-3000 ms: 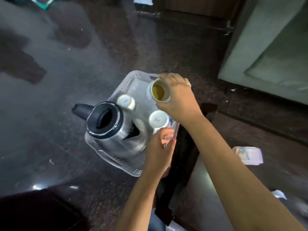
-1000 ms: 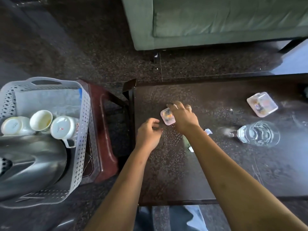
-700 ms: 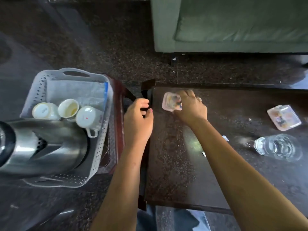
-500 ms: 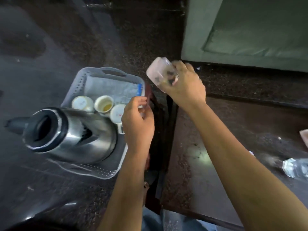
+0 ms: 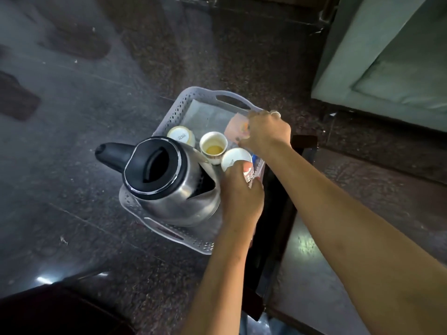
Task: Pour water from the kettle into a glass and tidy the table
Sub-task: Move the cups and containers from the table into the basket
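A steel kettle (image 5: 169, 189) with a black lid stands in a white perforated basket (image 5: 183, 110). Three small white cups sit beside it: one at the back left (image 5: 180, 136), one with yellowish liquid (image 5: 213, 145), and one at the right (image 5: 235, 157). My right hand (image 5: 266, 132) holds a small clear plastic box (image 5: 235, 129) low inside the basket, by its right wall. My left hand (image 5: 242, 197) grips the basket's right rim, its thumb against the right cup. The glass is out of view.
The basket sits beside the dark table (image 5: 314, 262), whose left corner shows at the lower right. A green sofa (image 5: 387, 56) fills the upper right. Dark speckled floor (image 5: 84, 105) lies around the basket. A dark shape (image 5: 48, 313) sits at the bottom left.
My right hand picked the plastic box off the table, carried it left and lowered it into the basket. My left hand moved from the table to the basket rim. The view swung left.
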